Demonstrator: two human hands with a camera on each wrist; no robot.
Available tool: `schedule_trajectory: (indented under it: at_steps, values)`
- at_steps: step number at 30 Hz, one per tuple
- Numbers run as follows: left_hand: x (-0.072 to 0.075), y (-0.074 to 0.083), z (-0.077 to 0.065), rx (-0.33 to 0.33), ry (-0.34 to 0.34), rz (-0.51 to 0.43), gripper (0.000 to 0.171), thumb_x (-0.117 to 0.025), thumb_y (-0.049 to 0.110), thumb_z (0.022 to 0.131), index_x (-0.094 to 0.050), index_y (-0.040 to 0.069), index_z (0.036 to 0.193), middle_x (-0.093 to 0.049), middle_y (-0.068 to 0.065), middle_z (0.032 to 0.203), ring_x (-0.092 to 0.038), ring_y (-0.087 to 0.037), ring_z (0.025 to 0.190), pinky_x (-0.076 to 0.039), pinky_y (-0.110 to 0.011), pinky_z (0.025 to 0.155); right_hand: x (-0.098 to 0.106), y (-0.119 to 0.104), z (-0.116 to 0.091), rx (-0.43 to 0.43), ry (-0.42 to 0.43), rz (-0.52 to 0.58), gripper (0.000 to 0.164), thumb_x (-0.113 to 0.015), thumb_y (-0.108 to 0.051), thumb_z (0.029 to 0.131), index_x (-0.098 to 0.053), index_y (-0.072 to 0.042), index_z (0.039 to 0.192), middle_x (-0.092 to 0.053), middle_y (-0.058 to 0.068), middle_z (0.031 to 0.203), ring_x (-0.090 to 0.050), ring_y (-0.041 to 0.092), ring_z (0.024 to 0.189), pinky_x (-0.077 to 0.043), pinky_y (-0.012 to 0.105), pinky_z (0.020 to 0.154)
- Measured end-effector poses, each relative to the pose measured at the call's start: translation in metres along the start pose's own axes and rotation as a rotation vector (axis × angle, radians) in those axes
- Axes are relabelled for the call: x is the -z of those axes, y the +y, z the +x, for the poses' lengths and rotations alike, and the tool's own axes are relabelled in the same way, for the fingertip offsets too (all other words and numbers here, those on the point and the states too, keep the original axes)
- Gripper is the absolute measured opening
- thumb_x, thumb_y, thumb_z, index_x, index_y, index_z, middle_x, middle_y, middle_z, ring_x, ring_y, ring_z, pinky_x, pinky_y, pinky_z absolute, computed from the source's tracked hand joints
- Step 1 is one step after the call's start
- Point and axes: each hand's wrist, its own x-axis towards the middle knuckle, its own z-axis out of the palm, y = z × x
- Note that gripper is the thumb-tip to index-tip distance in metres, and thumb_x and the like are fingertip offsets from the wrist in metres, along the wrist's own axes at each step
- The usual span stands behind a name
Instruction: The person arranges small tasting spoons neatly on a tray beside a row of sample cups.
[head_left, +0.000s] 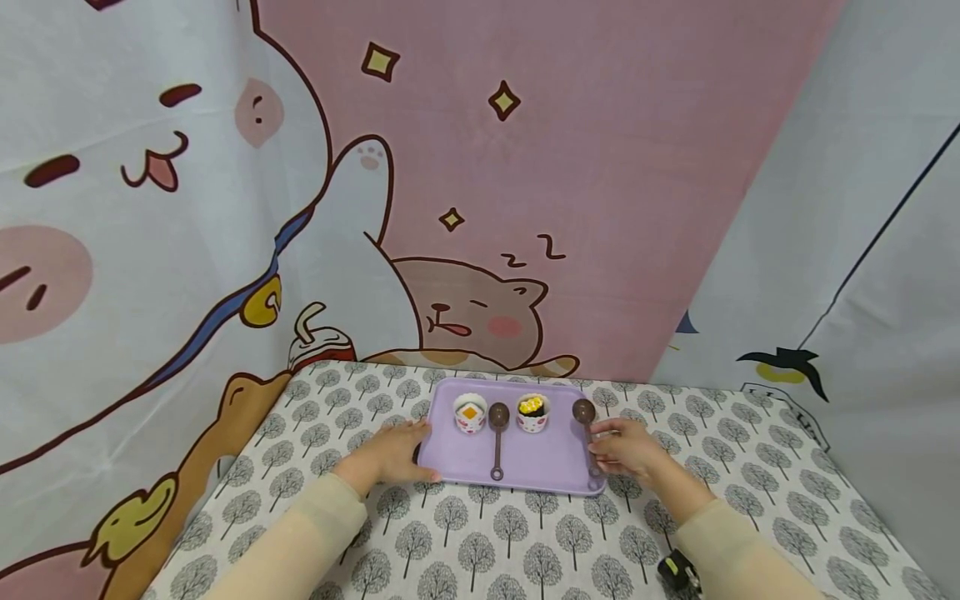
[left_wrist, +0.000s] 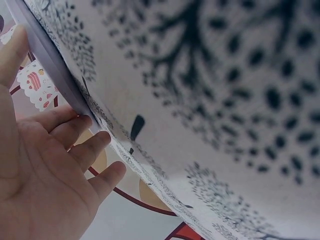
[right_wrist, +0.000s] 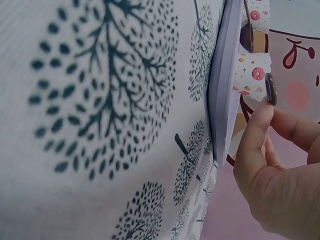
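Observation:
A lilac tray [head_left: 540, 467] lies on the table. My left hand [head_left: 393, 454] rests at its left edge, thumb by the near corner; in the left wrist view the fingers [left_wrist: 70, 132] are spread and loosely extended along the rim. Thumb and fingers of my right hand [head_left: 630, 450] pinch the handle of a brown spoon [head_left: 583, 411] over the tray's right side. Another brown spoon [head_left: 498, 417] lies between two printed paper cups. The left cup [head_left: 470, 427] holds a white piece with an orange square; the right cup [head_left: 532, 423] holds a black piece topped with yellow.
A cloth printed with grey trees [head_left: 510, 529] covers the table. Close to my right forearm lies a small black object [head_left: 677, 571] with a yellow-green patch. Behind the table hangs a cartoon-printed curtain [head_left: 600, 208].

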Motion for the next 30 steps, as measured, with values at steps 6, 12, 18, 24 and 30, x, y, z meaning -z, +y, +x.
schedule_trajectory:
  at_steps: [6, 12, 18, 24, 30]
  values:
    - [0.001, 0.0, 0.0, 0.002, 0.0, -0.007, 0.1, -0.074, 0.061, 0.079, -0.039, 0.002, 0.152, -0.034, -0.015, 0.159, -0.032, -0.042, 0.145, -0.021, -0.06, 0.119, -0.004, -0.001, 0.001, -0.001, 0.001, 0.0, 0.045, -0.065, 0.01, 0.087, -0.048, 0.015, 0.128, -0.061, 0.011, 0.084, -0.061, 0.017, 0.069, -0.059, 0.027, 0.065]
    - [0.001, 0.001, 0.0, -0.003, -0.001, -0.008, 0.1, -0.074, 0.061, 0.08, -0.039, 0.002, 0.152, -0.034, -0.016, 0.159, -0.032, -0.042, 0.145, -0.021, -0.06, 0.119, -0.008, 0.0, 0.003, 0.008, 0.01, -0.012, 0.044, -0.067, 0.009, 0.086, -0.05, 0.014, 0.127, -0.061, 0.01, 0.083, -0.061, 0.017, 0.068, -0.06, 0.027, 0.064]
    - [0.001, 0.0, 0.0, 0.001, -0.004, -0.002, 0.099, -0.073, 0.062, 0.081, -0.039, 0.002, 0.152, -0.033, -0.015, 0.16, -0.032, -0.042, 0.145, -0.021, -0.06, 0.119, -0.013, 0.001, 0.008, 0.0, 0.017, 0.001, 0.042, -0.066, 0.009, 0.087, -0.051, 0.013, 0.126, -0.061, 0.009, 0.08, -0.061, 0.015, 0.066, -0.06, 0.026, 0.062]
    - [0.0, 0.0, 0.0, -0.005, -0.003, 0.006, 0.1, -0.073, 0.063, 0.08, -0.039, 0.002, 0.152, -0.033, -0.015, 0.159, -0.032, -0.042, 0.145, -0.022, -0.06, 0.119, -0.017, 0.0, 0.009, -0.006, 0.018, 0.01, 0.042, -0.067, 0.01, 0.085, -0.052, 0.014, 0.124, -0.06, 0.01, 0.077, -0.06, 0.015, 0.065, -0.059, 0.026, 0.061]
    - [0.001, 0.0, 0.0, -0.014, 0.006, 0.002, 0.1, -0.074, 0.062, 0.08, -0.041, 0.001, 0.151, -0.035, -0.016, 0.159, -0.033, -0.043, 0.144, -0.023, -0.06, 0.118, -0.02, 0.001, 0.012, -0.017, 0.02, 0.033, 0.04, -0.067, 0.011, 0.086, -0.053, 0.014, 0.123, -0.059, 0.009, 0.076, -0.06, 0.015, 0.063, -0.059, 0.025, 0.061]
